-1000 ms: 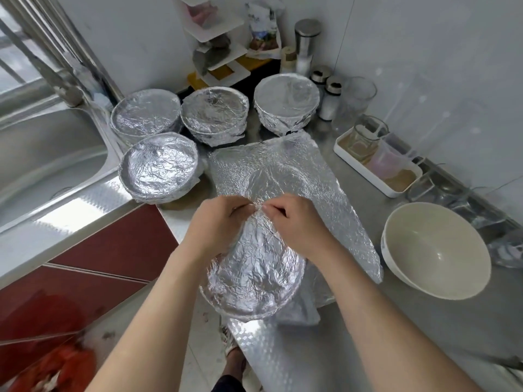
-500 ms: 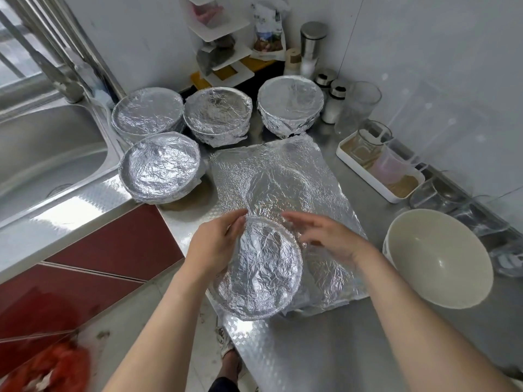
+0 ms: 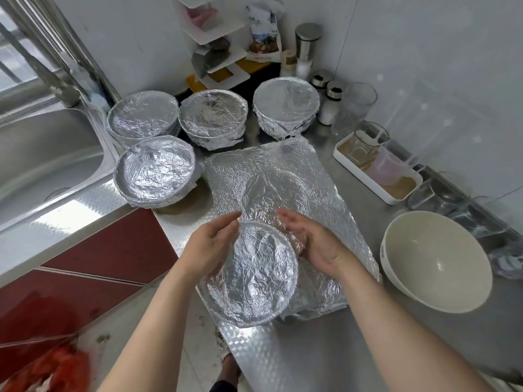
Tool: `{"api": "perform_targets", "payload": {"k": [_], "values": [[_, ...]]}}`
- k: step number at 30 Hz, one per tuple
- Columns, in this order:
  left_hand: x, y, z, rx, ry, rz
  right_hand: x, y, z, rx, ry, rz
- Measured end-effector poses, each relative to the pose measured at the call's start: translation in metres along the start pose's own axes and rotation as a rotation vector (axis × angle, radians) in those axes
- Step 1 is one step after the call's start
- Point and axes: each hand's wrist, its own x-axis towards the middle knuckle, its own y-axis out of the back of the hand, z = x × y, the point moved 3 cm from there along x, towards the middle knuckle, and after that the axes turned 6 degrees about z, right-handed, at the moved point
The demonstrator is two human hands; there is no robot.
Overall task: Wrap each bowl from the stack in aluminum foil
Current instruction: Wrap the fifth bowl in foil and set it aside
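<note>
A foil-wrapped bowl (image 3: 252, 278) sits tilted at the counter's front edge, on the near end of a flat aluminum foil sheet (image 3: 268, 176). My left hand (image 3: 209, 244) grips its left rim. Against the bowl's right side lies my right hand (image 3: 314, 244), its fingers nearly straight and cupping the foil. An unwrapped white bowl (image 3: 435, 261) stands to the right on the counter. Several bowls covered in foil sit behind: one (image 3: 155, 171) near the sink, and three (image 3: 143, 116) (image 3: 213, 114) (image 3: 285, 104) in a row at the back.
A steel sink (image 3: 42, 165) lies at the left. A white tray (image 3: 376, 176) with glass jars stands at the right by the wall, with shakers (image 3: 331, 103) and a shelf rack (image 3: 215, 52) behind. The counter edge drops to the floor just below the held bowl.
My hands stopped pinching foil together on top of the bowl. They moved apart to its two sides, and the bowl's foil-covered top now faces me.
</note>
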Motion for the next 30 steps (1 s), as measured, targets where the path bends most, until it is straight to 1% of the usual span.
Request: {"api": "perform_targets", "payload": {"k": [3,6,8,11,15,18,22,25,30], "values": [[0.004,0.008,-0.006,-0.111,0.037,-0.038,0.009,-0.003,-0.006,-0.095,0.031,0.010],[0.002,0.006,-0.008,-0.109,0.038,-0.031,0.015,-0.011,-0.012,-0.315,0.070,-0.038],[-0.001,0.003,-0.004,-0.090,0.003,-0.001,0.016,-0.012,-0.011,-0.387,0.048,-0.056],[-0.004,0.002,-0.004,-0.041,-0.039,0.051,0.011,-0.010,-0.013,-0.387,0.014,-0.077],[-0.002,0.002,-0.008,0.020,-0.077,0.090,-0.001,-0.006,-0.015,-0.297,-0.046,-0.115],[-0.002,0.001,-0.011,0.015,-0.082,0.118,-0.014,-0.007,-0.014,-0.247,-0.045,-0.120],[-0.006,-0.002,-0.014,0.019,-0.074,0.140,-0.021,-0.012,-0.011,-0.361,0.021,-0.051],[-0.008,-0.003,-0.014,-0.002,-0.066,0.165,-0.027,-0.021,-0.008,-0.354,0.077,-0.002],[-0.008,-0.005,-0.015,0.007,-0.054,0.215,-0.030,-0.032,-0.002,-0.372,0.129,0.141]]}}
